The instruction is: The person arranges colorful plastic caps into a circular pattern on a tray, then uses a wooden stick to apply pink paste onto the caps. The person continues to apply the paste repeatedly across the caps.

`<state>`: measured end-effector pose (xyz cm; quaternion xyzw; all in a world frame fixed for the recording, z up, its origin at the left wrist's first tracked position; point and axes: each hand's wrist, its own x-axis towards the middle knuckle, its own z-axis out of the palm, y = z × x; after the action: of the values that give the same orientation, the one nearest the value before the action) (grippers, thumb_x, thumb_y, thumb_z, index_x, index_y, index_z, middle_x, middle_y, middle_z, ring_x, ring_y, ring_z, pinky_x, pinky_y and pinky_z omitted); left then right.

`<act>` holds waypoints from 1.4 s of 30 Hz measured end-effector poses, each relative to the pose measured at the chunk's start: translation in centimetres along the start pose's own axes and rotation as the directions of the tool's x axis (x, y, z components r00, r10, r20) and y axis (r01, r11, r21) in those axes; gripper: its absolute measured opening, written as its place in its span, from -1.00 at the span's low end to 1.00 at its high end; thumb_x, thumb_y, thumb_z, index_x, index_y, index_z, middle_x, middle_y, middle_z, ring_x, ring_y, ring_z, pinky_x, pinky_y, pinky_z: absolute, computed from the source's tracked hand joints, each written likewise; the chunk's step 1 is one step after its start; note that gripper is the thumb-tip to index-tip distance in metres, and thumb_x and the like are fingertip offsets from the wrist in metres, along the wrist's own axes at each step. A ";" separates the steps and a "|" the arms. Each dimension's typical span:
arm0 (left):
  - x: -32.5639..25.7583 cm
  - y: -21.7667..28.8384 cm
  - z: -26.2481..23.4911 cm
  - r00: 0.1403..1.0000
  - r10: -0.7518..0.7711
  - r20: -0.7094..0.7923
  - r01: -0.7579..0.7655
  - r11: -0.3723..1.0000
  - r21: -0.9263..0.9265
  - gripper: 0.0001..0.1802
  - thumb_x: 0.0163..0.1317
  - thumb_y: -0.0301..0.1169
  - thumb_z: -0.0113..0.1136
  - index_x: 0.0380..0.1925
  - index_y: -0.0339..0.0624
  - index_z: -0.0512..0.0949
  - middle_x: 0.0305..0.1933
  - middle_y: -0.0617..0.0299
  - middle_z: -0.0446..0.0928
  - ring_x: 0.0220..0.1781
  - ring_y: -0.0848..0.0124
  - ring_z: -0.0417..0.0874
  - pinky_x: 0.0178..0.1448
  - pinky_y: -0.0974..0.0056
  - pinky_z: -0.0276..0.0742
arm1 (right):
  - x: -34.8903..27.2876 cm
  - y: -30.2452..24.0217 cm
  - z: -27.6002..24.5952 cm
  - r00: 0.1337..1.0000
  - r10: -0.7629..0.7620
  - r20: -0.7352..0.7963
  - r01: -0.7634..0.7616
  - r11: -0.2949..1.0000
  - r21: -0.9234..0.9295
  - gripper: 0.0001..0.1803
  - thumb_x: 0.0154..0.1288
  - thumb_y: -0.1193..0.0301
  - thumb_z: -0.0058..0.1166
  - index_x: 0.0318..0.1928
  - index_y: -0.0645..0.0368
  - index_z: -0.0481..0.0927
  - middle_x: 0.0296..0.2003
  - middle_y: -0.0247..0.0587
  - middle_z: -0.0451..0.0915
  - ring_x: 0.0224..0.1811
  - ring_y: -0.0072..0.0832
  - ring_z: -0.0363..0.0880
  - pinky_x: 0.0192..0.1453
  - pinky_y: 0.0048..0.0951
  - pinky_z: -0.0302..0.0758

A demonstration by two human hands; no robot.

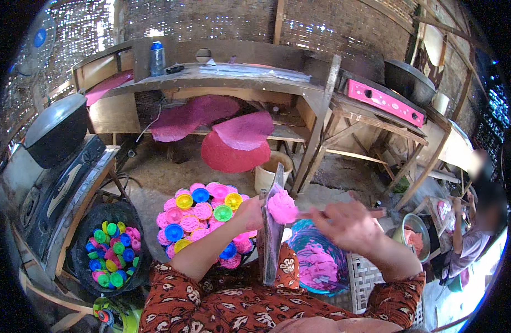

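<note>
Remote log, head view. I record the left hand [248, 215] closed at the side of a flat board [271, 252], which stands roughly upright on its edge; I cannot tell how its fingertips lie behind it. A pink lump [282, 206] sits against the board's right face, near the top. The right hand [344, 223] is folded around a slim tool [305, 215], its tip touching the lump or just beside it (motion blur; I cannot separate the fingers). Below that hand I note a blue basin [304, 232] holding more pink paste [316, 265]. Left of the board: a round cluster of pink-filled coloured cups [202, 211]. Farther left, a black tub [108, 215] contains loose coloured cups [112, 254]. A second person [469, 247] sits at far right.
</note>
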<state>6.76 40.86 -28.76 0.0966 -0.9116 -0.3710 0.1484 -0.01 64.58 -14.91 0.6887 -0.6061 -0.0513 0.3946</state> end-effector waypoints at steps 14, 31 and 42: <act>-1.1 2.4 0.2 0.971 0.145 -0.193 -0.129 0.987 0.090 -0.53 -0.12 -0.05 0.29 -0.18 0.02 0.59 -0.18 0.03 0.52 -0.16 0.07 0.56 -0.05 0.12 0.49 | -0.6 4.6 -1.7 0.973 0.202 0.111 -0.226 0.933 0.281 -0.76 -0.09 0.26 0.23 -0.38 0.07 0.59 -0.65 -0.31 0.38 -0.62 -0.31 0.46 -0.56 -0.30 0.38; 1.0 -5.2 -0.4 0.998 0.048 -0.038 -0.050 0.998 -0.039 -0.41 -0.10 0.05 0.26 -0.09 -0.04 0.54 -0.13 0.01 0.56 -0.10 0.10 0.58 -0.03 0.17 0.48 | -1.8 3.7 -0.8 0.948 0.310 -0.074 -0.286 0.931 0.225 -0.66 -0.17 0.26 0.32 -0.33 0.10 0.60 -0.66 -0.32 0.42 -0.65 -0.36 0.46 -0.60 -0.36 0.35; 2.0 -4.5 -1.4 0.927 0.328 0.180 0.200 -0.026 -0.980 -0.65 0.26 -0.32 -0.03 -0.06 -0.33 0.46 -0.08 -0.03 0.50 -0.12 0.21 0.59 -0.01 0.14 0.55 | -3.8 3.5 3.4 0.881 0.448 0.150 -0.455 0.722 0.521 -0.76 -0.02 0.29 0.27 -0.33 0.11 0.62 -0.50 -0.22 0.59 -0.50 -0.29 0.59 -0.45 -0.35 0.51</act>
<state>5.70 36.22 -30.55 -0.1528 -0.3802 -0.9120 0.0184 -5.67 66.40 -16.68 0.6026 -0.7472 0.2150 0.1800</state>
